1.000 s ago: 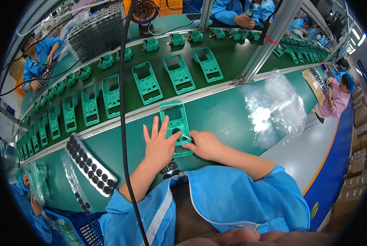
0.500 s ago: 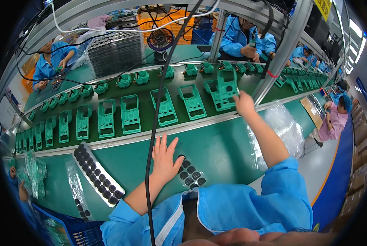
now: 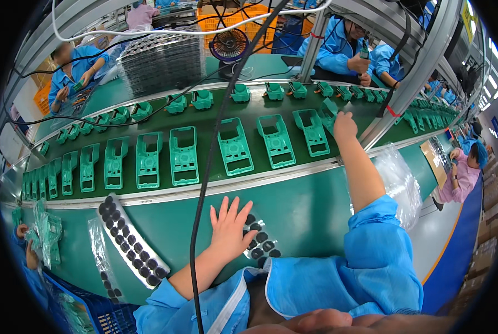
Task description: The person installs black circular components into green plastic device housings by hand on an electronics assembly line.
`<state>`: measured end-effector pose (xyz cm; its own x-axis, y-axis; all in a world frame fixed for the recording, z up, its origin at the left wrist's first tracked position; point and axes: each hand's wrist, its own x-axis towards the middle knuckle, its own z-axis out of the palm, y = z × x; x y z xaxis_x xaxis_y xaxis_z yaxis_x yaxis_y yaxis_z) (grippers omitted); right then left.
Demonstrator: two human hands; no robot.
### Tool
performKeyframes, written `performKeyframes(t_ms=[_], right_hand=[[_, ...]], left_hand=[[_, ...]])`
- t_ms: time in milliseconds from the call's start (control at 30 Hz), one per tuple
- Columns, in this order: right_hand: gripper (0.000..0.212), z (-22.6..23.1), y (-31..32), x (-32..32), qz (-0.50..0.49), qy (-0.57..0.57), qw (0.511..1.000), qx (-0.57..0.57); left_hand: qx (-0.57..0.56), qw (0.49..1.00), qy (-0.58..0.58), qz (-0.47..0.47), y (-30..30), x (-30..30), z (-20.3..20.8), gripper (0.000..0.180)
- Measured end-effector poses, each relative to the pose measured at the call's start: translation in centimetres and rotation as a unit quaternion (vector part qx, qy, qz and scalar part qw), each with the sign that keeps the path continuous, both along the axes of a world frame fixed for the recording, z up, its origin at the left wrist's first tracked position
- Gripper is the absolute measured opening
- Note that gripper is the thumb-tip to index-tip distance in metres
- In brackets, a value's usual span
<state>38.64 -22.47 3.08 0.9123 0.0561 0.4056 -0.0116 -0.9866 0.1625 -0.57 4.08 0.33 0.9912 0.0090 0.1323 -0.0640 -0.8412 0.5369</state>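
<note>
Pinches green rectangular plastic frame (image 3: 328, 113) in right hand (image 3: 346, 127), two o'clock; holds left hand (image 3: 230, 231) spread, six; could topple frame by releasing tilted.

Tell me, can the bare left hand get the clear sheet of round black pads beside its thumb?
Probably yes: the left hand is open, its thumb seems right at the edge of the sheet, and nothing appears to block it.

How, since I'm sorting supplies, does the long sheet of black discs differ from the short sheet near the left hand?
The long sheet carries more discs than the short sheet. The long sheet lies apart from the left hand; the short sheet is by its thumb. Both lie on the green tabletop.
</note>
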Motion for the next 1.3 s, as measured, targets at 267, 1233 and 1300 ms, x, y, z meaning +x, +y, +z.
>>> performKeyframes(t_ms=[267, 1233, 1300], right_hand=[[0.063, 0.3, 1.3, -0.4, -0.123, 0.160, 0.962, -0.182], [0.032, -3.4, 4.7, -8.7, 0.154, 0.014, 0.976, 0.150], [0.030, -4.4, 6.1, -10.2, 0.243, -0.017, 0.950, 0.198]], left_hand=[[0.019, 1.000, -0.013, -0.013, 0.5, -0.5, -0.9, 0.061], [0.023, 0.999, -0.025, 0.007, 1.7, -1.3, -2.5, 0.061], [0.026, 1.000, -0.012, 0.010, 2.0, -1.1, -2.7, 0.062]])
